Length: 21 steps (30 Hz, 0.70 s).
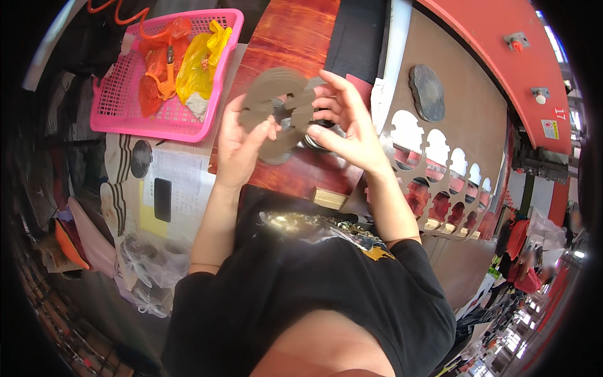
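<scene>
My left hand (242, 141) pinches a flat brown-grey cut piece (270, 94) with a rounded outline and a gap in its middle. Motion smears the piece. To its right, my right hand (345, 119) is open, its fingers curved and spread beside the piece's edge; I cannot tell whether they touch it. Partly hidden behind the right hand, a dark round object with a shiny rim (314, 141) rests on the red streaked board (286, 34).
At right lies a brown sheet (468, 81) with rows of scalloped cut-outs and a dark oval piece (427, 92) on it, beside a red machine frame (496, 25). A pink basket (213, 103) with bags, papers (182, 182) and a phone (162, 200) are at left. A wooden block (330, 198) sits near me.
</scene>
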{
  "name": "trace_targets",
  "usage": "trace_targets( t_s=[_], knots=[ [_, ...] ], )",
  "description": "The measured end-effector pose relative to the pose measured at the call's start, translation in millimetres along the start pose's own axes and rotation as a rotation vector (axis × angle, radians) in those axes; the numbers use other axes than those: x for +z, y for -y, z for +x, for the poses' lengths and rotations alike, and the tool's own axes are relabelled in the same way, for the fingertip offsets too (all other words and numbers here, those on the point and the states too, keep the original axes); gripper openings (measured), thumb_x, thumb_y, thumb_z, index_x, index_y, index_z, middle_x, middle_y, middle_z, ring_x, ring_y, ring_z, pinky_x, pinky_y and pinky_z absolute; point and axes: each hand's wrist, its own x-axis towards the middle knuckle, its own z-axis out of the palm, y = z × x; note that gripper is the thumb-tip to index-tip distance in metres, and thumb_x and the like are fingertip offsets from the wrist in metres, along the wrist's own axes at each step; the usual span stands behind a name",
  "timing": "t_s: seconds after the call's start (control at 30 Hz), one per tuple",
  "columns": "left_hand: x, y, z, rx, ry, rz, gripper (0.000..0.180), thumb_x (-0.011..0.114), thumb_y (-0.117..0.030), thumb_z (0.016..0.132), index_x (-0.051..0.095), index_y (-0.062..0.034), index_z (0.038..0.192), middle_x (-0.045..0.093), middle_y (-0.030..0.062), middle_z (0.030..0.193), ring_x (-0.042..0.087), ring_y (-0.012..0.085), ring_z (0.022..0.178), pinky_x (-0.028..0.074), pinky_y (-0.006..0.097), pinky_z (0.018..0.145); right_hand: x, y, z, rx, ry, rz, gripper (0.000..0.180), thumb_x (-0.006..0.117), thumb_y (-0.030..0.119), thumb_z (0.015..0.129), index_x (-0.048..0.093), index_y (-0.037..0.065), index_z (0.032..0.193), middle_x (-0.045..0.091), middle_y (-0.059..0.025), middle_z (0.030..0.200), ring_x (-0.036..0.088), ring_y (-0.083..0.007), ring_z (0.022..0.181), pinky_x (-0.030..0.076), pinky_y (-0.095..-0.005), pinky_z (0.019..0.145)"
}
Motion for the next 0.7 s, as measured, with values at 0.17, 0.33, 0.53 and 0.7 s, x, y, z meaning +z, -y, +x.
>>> trace_targets(
  t_s=[0.17, 0.33, 0.53, 0.7],
  knots=[
    [47, -8, 4, -0.012, 0.047, 0.280, 0.048, 0.060, 0.002, 0.093, 0.040, 0.0032, 0.136, 0.060, 0.0122, 0.115, 0.061, 0.0148, 0.097, 0.049, 0.028, 0.091, 13, -3, 1, 0.057, -0.239, 0.213, 0.067, 0.064, 0.002, 0.090, 0.029, 0.005, 0.148, 0.044, -0.0097, 0.130, 0.054, -0.0175, 0.116, 0.046, -0.0303, 0.096],
    [67, -14, 16, -0.222, 0.109, 0.128, 0.044, 0.051, -0.020, 0.103, 0.045, 0.0066, 0.137, 0.064, 0.0088, 0.113, 0.064, 0.0129, 0.099, 0.049, 0.028, 0.091, 7, -2, -6, 0.118, -0.325, 0.285, 0.044, 0.056, 0.013, 0.098, 0.043, 0.002, 0.139, 0.051, -0.0077, 0.127, 0.057, -0.0116, 0.105, 0.050, -0.0268, 0.087],
    [75, -9, 18, -0.230, 0.118, 0.070, 0.041, 0.049, -0.009, 0.101, 0.042, 0.0084, 0.138, 0.062, 0.0165, 0.119, 0.066, 0.0201, 0.100, 0.053, 0.033, 0.091, -5, -8, -12, -0.042, -0.472, 0.121, 0.040, 0.064, 0.005, 0.092, 0.052, -0.002, 0.129, 0.060, -0.0098, 0.112, 0.064, -0.0117, 0.089, 0.054, -0.0243, 0.078],
    [74, 1, 22, -0.146, 0.083, 0.076, 0.041, 0.049, -0.002, 0.099, 0.041, 0.0099, 0.137, 0.063, 0.0183, 0.117, 0.067, 0.0240, 0.102, 0.054, 0.035, 0.092, -15, -14, -12, -0.235, -0.637, -0.282, 0.033, 0.073, -0.001, 0.083, 0.061, -0.004, 0.114, 0.059, -0.0108, 0.113, 0.065, -0.0126, 0.086, 0.056, -0.0228, 0.075]
  ],
)
